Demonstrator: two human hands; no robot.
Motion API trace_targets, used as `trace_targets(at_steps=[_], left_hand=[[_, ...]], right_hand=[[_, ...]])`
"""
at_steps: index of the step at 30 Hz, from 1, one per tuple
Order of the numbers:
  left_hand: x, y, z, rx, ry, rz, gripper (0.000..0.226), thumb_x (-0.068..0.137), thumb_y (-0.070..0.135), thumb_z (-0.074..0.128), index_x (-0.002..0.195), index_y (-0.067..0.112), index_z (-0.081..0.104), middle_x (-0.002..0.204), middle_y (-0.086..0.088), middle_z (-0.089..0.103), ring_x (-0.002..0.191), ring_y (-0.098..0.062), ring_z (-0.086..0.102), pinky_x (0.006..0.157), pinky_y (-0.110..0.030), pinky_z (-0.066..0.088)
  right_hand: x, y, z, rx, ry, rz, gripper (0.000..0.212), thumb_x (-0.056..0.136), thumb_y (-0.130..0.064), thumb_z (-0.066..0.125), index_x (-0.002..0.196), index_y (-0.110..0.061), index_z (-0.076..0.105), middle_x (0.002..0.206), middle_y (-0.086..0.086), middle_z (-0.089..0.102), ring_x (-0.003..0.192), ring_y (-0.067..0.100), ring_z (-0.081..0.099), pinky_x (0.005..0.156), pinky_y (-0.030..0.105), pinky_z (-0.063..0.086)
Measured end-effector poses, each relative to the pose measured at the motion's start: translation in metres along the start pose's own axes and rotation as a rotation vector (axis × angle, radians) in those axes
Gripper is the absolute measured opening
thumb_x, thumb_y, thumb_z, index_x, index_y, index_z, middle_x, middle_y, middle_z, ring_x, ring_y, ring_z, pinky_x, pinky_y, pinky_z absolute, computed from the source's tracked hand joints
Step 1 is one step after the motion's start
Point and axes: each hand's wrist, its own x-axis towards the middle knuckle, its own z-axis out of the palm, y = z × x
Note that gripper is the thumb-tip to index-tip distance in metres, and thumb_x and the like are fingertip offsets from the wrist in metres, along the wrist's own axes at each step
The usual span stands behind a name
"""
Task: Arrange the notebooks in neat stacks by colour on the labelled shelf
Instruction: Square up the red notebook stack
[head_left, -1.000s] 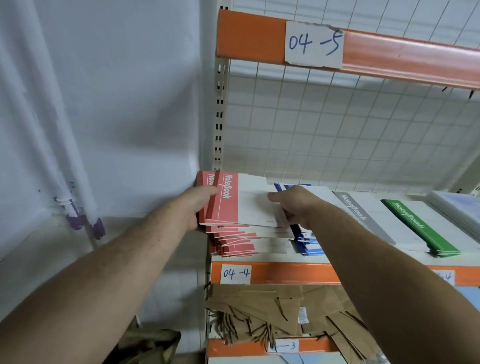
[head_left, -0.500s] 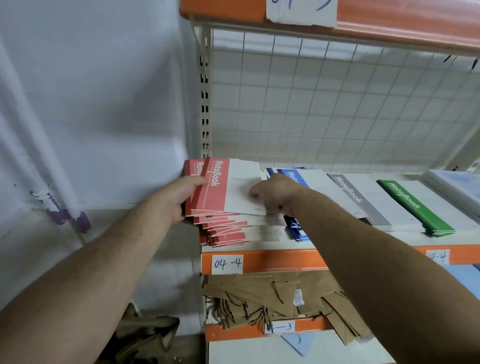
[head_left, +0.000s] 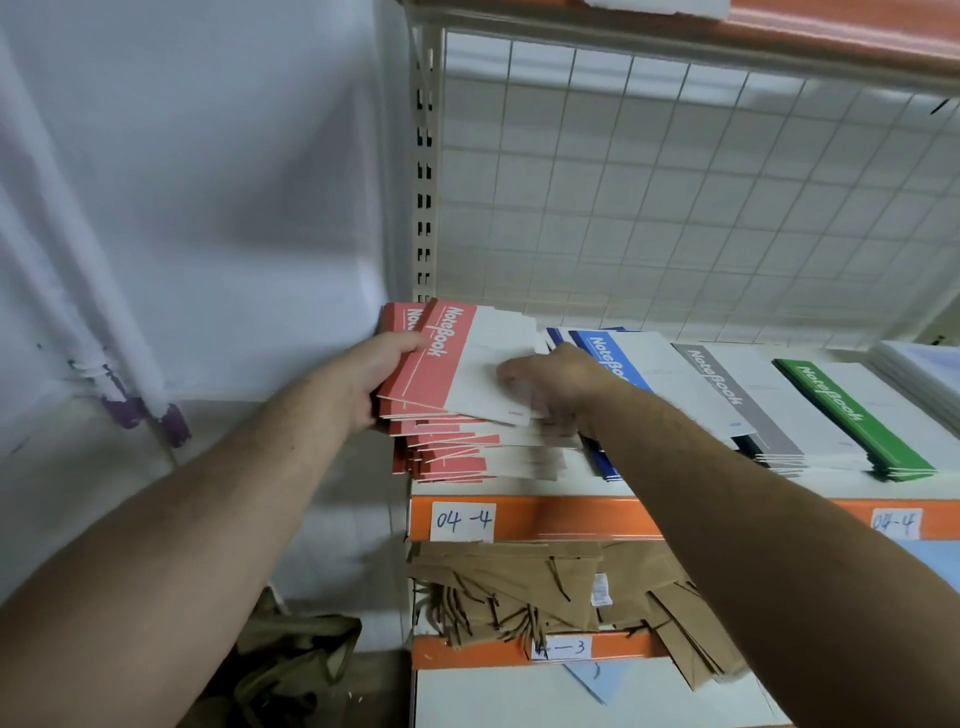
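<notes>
A fanned, uneven stack of red notebooks (head_left: 457, 358) lies at the left end of the shelf labelled 04-4 (head_left: 545, 519). My left hand (head_left: 382, 371) grips the stack's left edge, thumb on the top cover. My right hand (head_left: 556, 384) holds the stack's right edge, fingers curled round the white part of the upper notebooks. To the right lie a blue notebook stack (head_left: 634, 358), a grey one (head_left: 737, 400) and a green one (head_left: 852, 415). My right arm hides the blue stack's front part.
A wire mesh panel (head_left: 675, 197) backs the shelf; an upright post (head_left: 423, 171) stands at its left. White sheets (head_left: 924, 364) lie at the far right. Brown paper bags (head_left: 545, 587) fill the shelf below. A white wall is on the left.
The view has dropped a little, so the shelf looks higher in frame. Both hands stay on the red stack; my right hand has shifted slightly along its right edge.
</notes>
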Motion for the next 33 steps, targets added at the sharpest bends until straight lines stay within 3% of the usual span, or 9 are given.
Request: trace_targets(at_steps=[3, 6, 9, 14, 18, 23, 26, 30, 33], left_hand=[[-0.002, -0.001, 0.002, 0.011, -0.002, -0.004, 0.028, 0.093, 0.04, 0.064, 0.108, 0.016, 0.062, 0.085, -0.008, 0.077, 0.078, -0.026, 0.073, 0.071, -0.035, 0.056], [-0.003, -0.001, 0.001, 0.026, -0.007, -0.007, 0.029, 0.093, 0.039, 0.065, 0.11, 0.016, 0.063, 0.085, -0.008, 0.077, 0.08, -0.026, 0.073, 0.074, -0.035, 0.056], [-0.004, 0.002, 0.004, 0.051, -0.01, -0.016, 0.031, 0.092, 0.04, 0.067, 0.113, 0.017, 0.063, 0.09, -0.009, 0.077, 0.078, -0.026, 0.073, 0.07, -0.035, 0.057], [-0.008, 0.007, 0.023, 0.084, 0.023, 0.032, 0.03, 0.088, 0.03, 0.074, 0.111, 0.014, 0.063, 0.091, -0.009, 0.074, 0.075, -0.026, 0.072, 0.063, -0.033, 0.055], [-0.007, 0.009, 0.032, 0.07, 0.089, 0.127, 0.037, 0.082, 0.027, 0.08, 0.114, 0.016, 0.064, 0.096, -0.009, 0.075, 0.079, -0.028, 0.073, 0.066, -0.035, 0.058], [-0.008, 0.002, 0.031, 0.083, 0.031, 0.08, 0.036, 0.081, 0.027, 0.08, 0.112, 0.018, 0.065, 0.094, -0.008, 0.076, 0.08, -0.028, 0.075, 0.068, -0.036, 0.058], [-0.007, -0.002, 0.031, 0.044, 0.028, 0.06, 0.039, 0.081, 0.028, 0.079, 0.115, 0.017, 0.064, 0.095, -0.009, 0.076, 0.082, -0.029, 0.074, 0.07, -0.038, 0.058], [-0.007, 0.002, 0.029, 0.016, 0.017, 0.04, 0.034, 0.085, 0.032, 0.076, 0.113, 0.016, 0.064, 0.094, -0.01, 0.076, 0.078, -0.029, 0.073, 0.067, -0.035, 0.057], [-0.006, 0.003, 0.03, -0.03, 0.018, 0.035, 0.036, 0.085, 0.036, 0.075, 0.112, 0.015, 0.066, 0.091, -0.01, 0.077, 0.075, -0.028, 0.074, 0.063, -0.034, 0.056]], right_hand=[[0.0, 0.001, -0.001, 0.053, 0.02, 0.016, 0.038, 0.087, -0.037, 0.071, 0.112, -0.011, 0.059, 0.078, 0.002, 0.055, 0.059, 0.014, 0.054, 0.043, 0.02, 0.038], [-0.002, 0.005, 0.004, 0.145, 0.029, 0.046, 0.034, 0.085, -0.032, 0.073, 0.106, -0.008, 0.062, 0.071, 0.005, 0.058, 0.045, 0.012, 0.053, 0.041, 0.018, 0.04], [0.002, 0.008, 0.006, 0.173, 0.031, 0.071, 0.038, 0.081, -0.033, 0.075, 0.11, -0.011, 0.063, 0.084, 0.007, 0.066, 0.064, 0.02, 0.062, 0.055, 0.026, 0.048], [0.0, 0.01, 0.002, 0.19, 0.0, 0.077, 0.031, 0.084, -0.028, 0.073, 0.108, -0.012, 0.062, 0.085, 0.005, 0.064, 0.068, 0.019, 0.059, 0.051, 0.024, 0.044], [0.0, 0.02, -0.004, 0.282, -0.007, 0.1, 0.037, 0.08, -0.028, 0.076, 0.111, -0.012, 0.065, 0.083, 0.004, 0.07, 0.052, 0.014, 0.059, 0.045, 0.02, 0.041], [0.001, 0.024, -0.004, 0.344, -0.009, 0.117, 0.048, 0.075, -0.031, 0.078, 0.117, -0.015, 0.062, 0.101, 0.009, 0.074, 0.088, 0.029, 0.072, 0.066, 0.034, 0.056], [-0.001, 0.015, -0.002, 0.243, 0.033, 0.085, 0.043, 0.08, -0.035, 0.076, 0.115, -0.016, 0.059, 0.106, 0.007, 0.068, 0.095, 0.027, 0.066, 0.068, 0.032, 0.05], [0.003, 0.013, -0.002, 0.204, 0.034, 0.092, 0.044, 0.08, -0.039, 0.076, 0.114, -0.017, 0.059, 0.107, 0.006, 0.067, 0.099, 0.027, 0.066, 0.088, 0.04, 0.055], [0.005, 0.014, -0.002, 0.217, 0.033, 0.105, 0.045, 0.081, -0.04, 0.076, 0.115, -0.017, 0.058, 0.109, 0.007, 0.067, 0.1, 0.027, 0.066, 0.09, 0.043, 0.056]])
